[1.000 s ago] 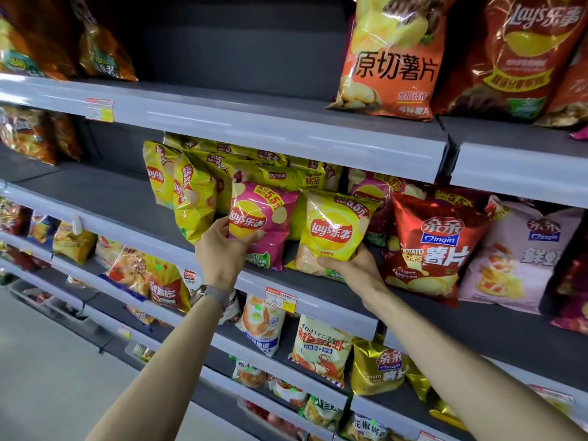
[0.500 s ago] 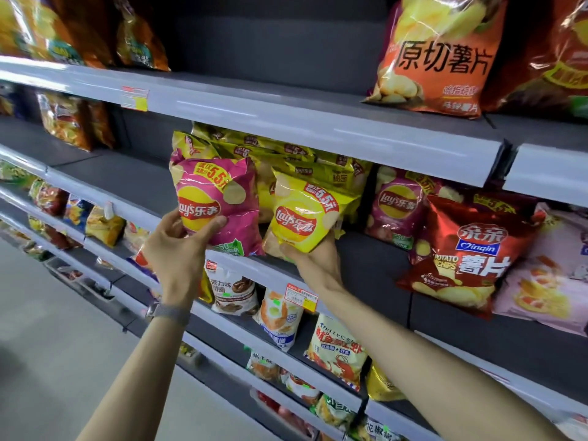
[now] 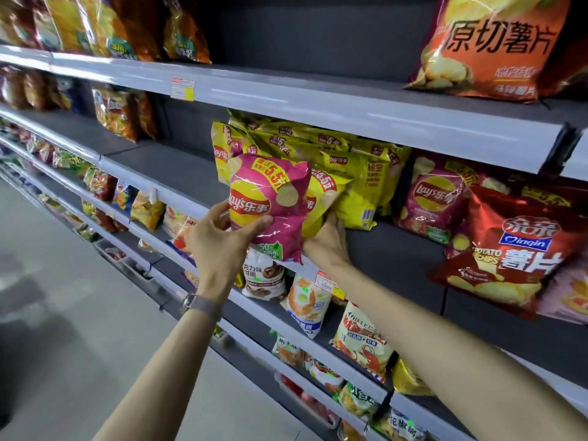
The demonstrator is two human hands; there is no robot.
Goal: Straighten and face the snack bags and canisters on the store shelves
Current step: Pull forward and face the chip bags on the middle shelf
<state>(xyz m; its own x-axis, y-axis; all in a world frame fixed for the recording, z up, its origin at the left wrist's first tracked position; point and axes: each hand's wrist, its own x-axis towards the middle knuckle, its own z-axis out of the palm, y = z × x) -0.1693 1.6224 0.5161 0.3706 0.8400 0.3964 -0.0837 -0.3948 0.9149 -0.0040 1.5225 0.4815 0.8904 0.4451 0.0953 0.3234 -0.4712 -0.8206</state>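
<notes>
Behind and to the right, a leaning stack of yellow bags (image 3: 353,157) filling the rear of the middle shelf (image 3: 159,163), squarely in the way of anything pushed straight back. Further right, a purple Lay's bag (image 3: 436,202) and a red Qinqin bag (image 3: 509,249), the red one nearer the front. Far left on the same level, orange bags (image 3: 117,113) standing well apart from the stack. Below the front rail (image 3: 181,194), a white bag (image 3: 264,276) and more small packs on the lower tiers. Overhead, the upper shelf rail (image 3: 350,113) with a price tag (image 3: 182,89), and a large orange bag (image 3: 486,46) above that.

Bare dark shelf floor left of the yellow stack, and another bare strip between the stack and the red bag. Little headroom between the tops of the yellow bags and the upper rail.

Up in front of the stack, at the front rail of the middle shelf, the pink Lay's bag (image 3: 267,205), bottom corner hanging over that rail, right side overlapping the front yellow bag (image 3: 321,198). Pinched low down by the left hand (image 3: 219,246), thumb across the printed face, fingers round the left edge to the back. Stands close to upright, slightly tilted, long axis top to bottom, top seam up, logo facing out toward the aisle. Beneath the neighbour, the right hand (image 3: 327,240) gripping the lower end of the front yellow bag, fingertips hidden behind the bags.
</notes>
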